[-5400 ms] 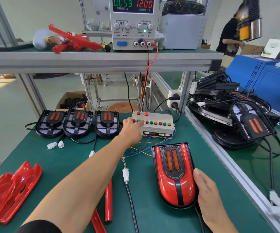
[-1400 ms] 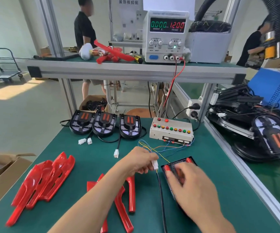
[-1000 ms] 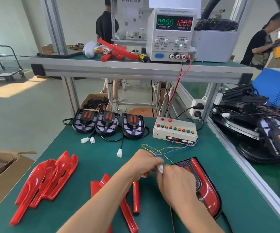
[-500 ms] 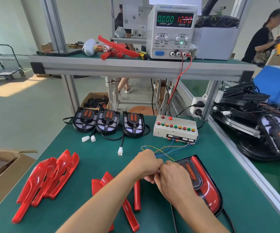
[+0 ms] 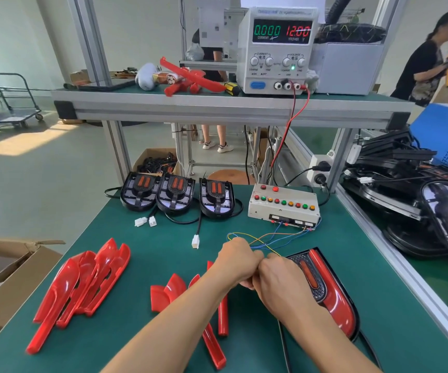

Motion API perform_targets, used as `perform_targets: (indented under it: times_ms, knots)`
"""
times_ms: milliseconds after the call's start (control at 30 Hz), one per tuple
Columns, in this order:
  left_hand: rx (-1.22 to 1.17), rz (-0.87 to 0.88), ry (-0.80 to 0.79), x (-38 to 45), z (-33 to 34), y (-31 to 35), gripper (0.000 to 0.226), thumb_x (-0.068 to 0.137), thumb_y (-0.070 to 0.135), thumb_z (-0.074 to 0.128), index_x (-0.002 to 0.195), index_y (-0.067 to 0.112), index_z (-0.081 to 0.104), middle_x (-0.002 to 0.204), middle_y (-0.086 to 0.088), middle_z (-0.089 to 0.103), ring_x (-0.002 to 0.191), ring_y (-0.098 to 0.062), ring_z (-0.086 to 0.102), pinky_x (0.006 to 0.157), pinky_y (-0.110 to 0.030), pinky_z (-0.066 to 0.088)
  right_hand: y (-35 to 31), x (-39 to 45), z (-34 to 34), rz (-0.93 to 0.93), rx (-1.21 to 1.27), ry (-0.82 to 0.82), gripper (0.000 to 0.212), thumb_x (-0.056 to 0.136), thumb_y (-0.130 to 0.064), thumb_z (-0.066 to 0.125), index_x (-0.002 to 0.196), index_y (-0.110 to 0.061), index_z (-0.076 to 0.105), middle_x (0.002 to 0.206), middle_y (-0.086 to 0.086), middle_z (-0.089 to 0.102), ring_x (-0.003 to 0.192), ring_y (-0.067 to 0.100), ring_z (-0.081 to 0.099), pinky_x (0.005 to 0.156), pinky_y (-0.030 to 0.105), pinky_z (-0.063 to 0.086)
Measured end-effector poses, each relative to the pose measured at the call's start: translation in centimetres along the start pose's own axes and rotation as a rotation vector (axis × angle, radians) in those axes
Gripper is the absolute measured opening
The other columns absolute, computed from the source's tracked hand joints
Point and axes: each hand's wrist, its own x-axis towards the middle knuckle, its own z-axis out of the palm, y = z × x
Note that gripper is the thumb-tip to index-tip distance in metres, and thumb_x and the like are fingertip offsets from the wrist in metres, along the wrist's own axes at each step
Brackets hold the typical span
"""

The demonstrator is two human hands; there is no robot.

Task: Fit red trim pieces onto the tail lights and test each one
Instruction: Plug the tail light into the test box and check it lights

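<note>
Fingers point(image 5: 247, 284) curled, tail light point(image 5: 328, 292) just right.

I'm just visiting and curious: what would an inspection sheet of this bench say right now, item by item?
Surface: green mat on an aluminium-framed bench.
Job's things: trimmed tail light under the right forearm; three untrimmed tail lights in a row at the back; red trim pieces piled at left, more between the arms; test box with coloured buttons.
Clutter: cardboard box beside the bench.
Hands: left hand and right hand meet knuckle to knuckle, fingers curled; what they grip is hidden.
Cables: coloured wires run from the test box to the hands; loose white connectors lie on the mat.
Surroundings: power supply on the shelf reads 0.000 and 12.00.
</note>
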Motion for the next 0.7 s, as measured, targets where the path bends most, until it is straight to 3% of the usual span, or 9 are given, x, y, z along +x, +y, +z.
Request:
perform_targets:
  times_ms: [200,400,500,567,667,700]
  knots:
    - [-0.055,-0.007,0.012,0.16,0.06,0.06,0.020,0.092,0.020,0.051,0.083,0.002,0.047,0.077,-0.028,0.070,0.069,-0.041,0.074,0.069,-0.044,0.064,-0.21,0.06,-0.10,0.027,0.003,0.002,0.023,0.103,-0.029,0.048,0.109,-0.012,0.062,0.109,0.008,0.062,0.103,0.030,0.063,0.074,0.034,0.042]
    - [-0.091,-0.011,0.024,-0.09,-0.04,-0.23,0.019,0.091,0.019,0.054,0.084,0.003,0.048,0.085,-0.027,0.064,0.078,-0.043,0.074,0.073,-0.052,0.063,-0.63,0.00,0.38,0.038,0.001,0.030,0.024,0.105,-0.032,0.050,0.113,-0.013,0.062,0.113,0.008,0.061,0.107,0.028,0.062,0.082,0.035,0.047]
    - [-0.108,-0.011,0.018,-0.27,-0.09,-0.25,0.020,0.090,0.019,0.055,0.078,0.005,0.049,0.080,-0.021,0.062,0.079,-0.043,0.073,0.074,-0.052,0.062,-0.79,0.01,0.44,0.038,-0.016,0.021,0.028,0.105,-0.036,0.050,0.116,-0.013,0.061,0.116,0.008,0.061,0.108,0.027,0.062,0.082,0.034,0.047]
    - [-0.097,-0.014,0.030,-0.40,-0.16,-0.24,0.022,0.090,0.021,0.055,0.076,0.005,0.049,0.078,-0.020,0.065,0.077,-0.041,0.073,0.072,-0.046,0.063,-0.71,-0.03,0.23,0.052,0.008,0.016,0.029,0.105,-0.038,0.050,0.111,-0.014,0.064,0.112,0.009,0.063,0.105,0.030,0.064,0.077,0.035,0.045]
    - [-0.158,0.008,0.005,-0.25,-0.46,-0.46,0.039,0.096,0.034,0.055,0.068,0.007,0.057,0.058,-0.008,0.066,0.052,-0.028,0.068,0.053,-0.026,0.056,-0.15,-0.04,0.00,0.138,0.107,0.038,0.029,0.106,-0.034,0.042,0.092,-0.017,0.061,0.104,0.012,0.068,0.098,0.037,0.066,0.069,0.037,0.037]
    - [-0.248,0.013,-0.038,-0.23,-0.51,-0.44,0.044,0.099,0.040,0.054,0.069,0.009,0.061,0.059,-0.005,0.066,0.051,-0.025,0.066,0.057,-0.026,0.057,0.02,-0.01,-0.06,0.180,0.162,0.052,0.033,0.107,-0.037,0.039,0.088,-0.018,0.057,0.102,0.013,0.070,0.098,0.039,0.066,0.069,0.038,0.037]
